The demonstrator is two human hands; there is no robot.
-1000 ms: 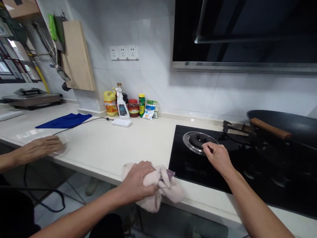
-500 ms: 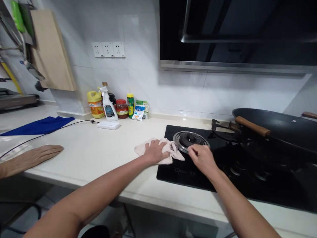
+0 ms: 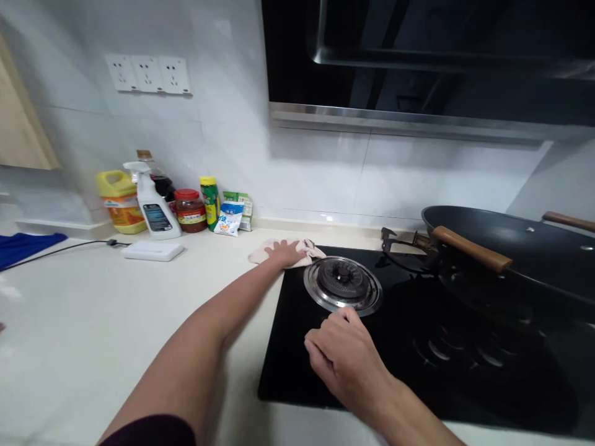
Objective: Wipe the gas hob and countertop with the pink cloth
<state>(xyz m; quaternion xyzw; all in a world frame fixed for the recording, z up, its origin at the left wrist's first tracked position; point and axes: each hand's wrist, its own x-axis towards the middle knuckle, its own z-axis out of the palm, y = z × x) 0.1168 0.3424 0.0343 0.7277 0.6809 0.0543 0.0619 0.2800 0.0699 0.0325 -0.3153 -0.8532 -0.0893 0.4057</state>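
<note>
My left hand (image 3: 284, 253) presses a pale pink cloth (image 3: 263, 251) down at the back left corner of the black glass hob (image 3: 288, 347). Its fingers spread over the cloth, with some of the fabric bunched by the thumb. Just right of the cloth sits a round gas burner (image 3: 343, 279) inside a metal ring. In front of that burner, my right hand (image 3: 348, 353) is curled into a loose fist over the hob. Nothing shows in it, though the inside of the palm is hidden.
A large wok (image 3: 511, 241) with wooden handles covers the hob's right side beneath the range hood (image 3: 418, 68). Along the wall stand a spray bottle (image 3: 155, 207), a yellow jug (image 3: 121, 201), a red-lidded jar (image 3: 189, 210) and packets (image 3: 229, 218). A white box (image 3: 153, 250) lies in front.
My left hand has pushed the cloth back toward the wall. My right hand has come nearer me, off the burner's edge. The view has shifted right; another person's hand has nearly left it.
</note>
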